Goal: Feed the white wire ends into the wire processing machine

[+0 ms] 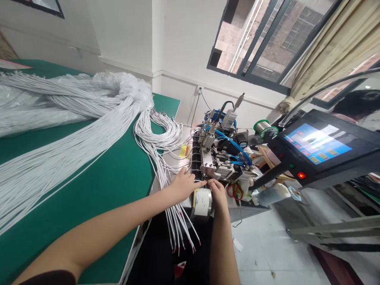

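My left hand (184,183) reaches over the bundle of white cables (162,158), its index finger stretched toward the front of the machine (219,150). Its thumb and other fingers are bent, close to one cable at the machine's black roller. Fingertips of both hands nearly meet at the machine's near end. My right hand (218,190) is closed in a pinch there; what it holds is too small to make out. Just below the hands sits a round metal part with a white label (202,202). Red-tipped cable ends (179,237) hang over the table edge.
A green table (118,178) at left bears long white cables and plastic wrap (130,85). Right of the machine are red scissors (235,191), a solder wire spool (265,129), a bottle (271,194) and a lit screen (319,142). Part of another person's head shows far right.
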Motion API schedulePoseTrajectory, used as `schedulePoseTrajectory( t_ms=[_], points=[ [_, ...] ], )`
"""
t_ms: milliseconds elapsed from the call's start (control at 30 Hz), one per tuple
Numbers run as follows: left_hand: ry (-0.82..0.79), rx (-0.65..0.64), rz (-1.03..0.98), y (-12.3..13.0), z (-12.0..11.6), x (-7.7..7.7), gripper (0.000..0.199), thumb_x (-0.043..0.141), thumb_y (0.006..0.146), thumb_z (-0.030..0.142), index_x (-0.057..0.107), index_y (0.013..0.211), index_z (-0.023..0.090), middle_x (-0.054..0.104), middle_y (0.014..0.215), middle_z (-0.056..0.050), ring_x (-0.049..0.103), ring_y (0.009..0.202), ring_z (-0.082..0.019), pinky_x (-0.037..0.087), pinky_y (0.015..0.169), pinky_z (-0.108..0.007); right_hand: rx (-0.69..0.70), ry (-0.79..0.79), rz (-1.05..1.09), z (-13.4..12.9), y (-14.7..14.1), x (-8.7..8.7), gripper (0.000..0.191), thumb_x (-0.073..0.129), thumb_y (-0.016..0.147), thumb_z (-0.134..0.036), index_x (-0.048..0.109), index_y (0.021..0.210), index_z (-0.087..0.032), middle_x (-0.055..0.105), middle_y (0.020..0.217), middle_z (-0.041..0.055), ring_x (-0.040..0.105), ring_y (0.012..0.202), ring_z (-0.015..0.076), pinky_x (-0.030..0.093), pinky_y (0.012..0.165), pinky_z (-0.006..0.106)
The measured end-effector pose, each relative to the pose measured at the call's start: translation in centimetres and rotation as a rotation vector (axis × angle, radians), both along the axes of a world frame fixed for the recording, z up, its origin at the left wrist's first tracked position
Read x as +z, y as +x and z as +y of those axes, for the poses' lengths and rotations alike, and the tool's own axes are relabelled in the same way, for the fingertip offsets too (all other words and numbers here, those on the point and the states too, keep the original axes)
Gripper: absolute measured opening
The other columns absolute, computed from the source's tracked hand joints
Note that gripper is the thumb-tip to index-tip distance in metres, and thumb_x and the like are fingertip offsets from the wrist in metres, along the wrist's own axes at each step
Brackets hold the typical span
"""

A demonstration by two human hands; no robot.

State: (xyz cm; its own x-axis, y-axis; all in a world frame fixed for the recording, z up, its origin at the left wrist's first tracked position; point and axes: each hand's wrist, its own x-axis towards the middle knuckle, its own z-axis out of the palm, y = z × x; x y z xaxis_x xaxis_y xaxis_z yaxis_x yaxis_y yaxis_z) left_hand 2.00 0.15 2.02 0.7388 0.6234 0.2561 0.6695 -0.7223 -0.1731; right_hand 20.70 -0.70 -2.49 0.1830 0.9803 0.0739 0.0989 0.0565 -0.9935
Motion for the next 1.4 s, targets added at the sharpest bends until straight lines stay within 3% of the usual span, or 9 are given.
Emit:
schedulePoseTrajectory(
  t_ms=[167,333,500,600,667,800,967,1167,1400],
  points=[
    [-0.061,0.016,0.021,0.3,0.0,0.7,0.052,0.051,0.085,0.014,0.044,0.132,0.035,0.063,0.085,-0.005,0.06,0.078,-0.021,0.029,0.086,-0.044,-0.039,-0.041,0.043,0.0,-0.4,-0.4,0.023,0.057,0.066,-0.039,0.051,0.058,-0.019,0.041,0.048,-0.0064,0.037,0.045,0.01,0.03,0.045,0.022],
    [-0.023,-0.028,-0.049,-0.9,0.1,0.3,0.053,0.05,0.083,0.008,0.048,0.129,0.033,0.062,0.1,-0.006,0.056,0.096,-0.023,0.03,0.087,-0.042,-0.09,-0.02,-0.003,-0.6,-0.2,-0.5,0.029,0.059,0.069,-0.045,0.055,0.062,-0.017,0.047,0.05,-0.0044,0.041,0.047,0.0112,0.033,0.046,0.022],
    [-0.002,-0.041,-0.175,-2.3,-0.2,-0.5,0.04,0.055,0.078,0.013,0.059,0.116,0.023,0.061,0.114,-0.007,0.052,0.104,-0.023,0.027,0.091,-0.043,-0.205,0.052,-0.111,-3.6,1.0,0.4,0.032,0.062,0.073,-0.048,0.061,0.07,-0.016,0.057,0.063,0.0009,0.05,0.062,0.0154,0.038,0.055,0.023],
    [-0.012,-0.034,-0.222,-2.4,-0.4,-0.6,0.036,0.054,0.078,0.014,0.062,0.111,0.021,0.063,0.112,-0.007,0.051,0.104,-0.024,0.026,0.093,-0.045,-0.235,0.062,-0.277,-6.4,1.4,2.1,0.034,0.06,0.078,-0.048,0.065,0.074,-0.016,0.056,0.059,0.001,0.048,0.055,0.0146,0.036,0.05,0.024],
    [-0.026,-0.017,-0.24,-2.3,-0.4,-0.6,0.036,0.052,0.078,0.014,0.061,0.113,0.019,0.063,0.113,-0.009,0.051,0.106,-0.025,0.027,0.093,-0.046,-0.16,0.049,-0.404,-8.3,1.4,3.5,0.033,0.058,0.081,-0.047,0.068,0.074,-0.016,0.057,0.057,0.0014,0.049,0.052,0.0145,0.037,0.05,0.024],
    [-0.033,0.092,-0.303,-2.3,-0.4,-0.6,0.037,0.05,0.079,0.016,0.059,0.115,0.015,0.055,0.127,-0.013,0.046,0.114,-0.029,0.027,0.095,-0.05,0.207,0.012,-0.596,-11.3,1.0,5.5,0.025,0.059,0.083,-0.038,0.073,0.074,-0.019,0.067,0.066,0.0039,0.058,0.061,0.018,0.042,0.057,0.026],
    [-0.003,0.099,-0.39,-2.3,-0.5,-0.5,0.035,0.044,0.086,0.019,0.057,0.118,0.019,0.055,0.126,-0.013,0.046,0.115,-0.028,0.028,0.095,-0.051,0.598,-0.068,-0.623,-12.3,-0.1,4.9,0.017,0.064,0.078,-0.032,0.076,0.087,-0.024,0.069,0.063,0.0002,0.055,0.05,0.0143,0.038,0.047,0.022],
    [-0.03,-0.099,-0.427,-2.4,-0.7,0.1,0.038,0.036,0.094,0.022,0.047,0.13,0.019,0.06,0.113,-0.01,0.055,0.102,-0.019,0.038,0.086,-0.035,0.651,-0.048,-0.661,-11.5,-0.4,4.3,0.019,0.059,0.081,-0.025,0.073,0.069,-0.021,0.067,0.065,0.0014,0.055,0.056,0.0145,0.039,0.054,0.023],
    [-0.023,-0.424,-0.305,-2.5,-1.2,-0.1,0.034,0.034,0.096,0.031,0.052,0.123,0.02,0.064,0.092,-0.006,0.058,0.073,-0.014,0.041,0.065,-0.027,0.39,-0.049,-0.469,-10.9,2.5,5.5,0.019,0.059,0.085,-0.033,0.065,0.074,-0.019,0.057,0.064,0.0001,0.049,0.055,0.0125,0.035,0.05,0.023]
  ],
)
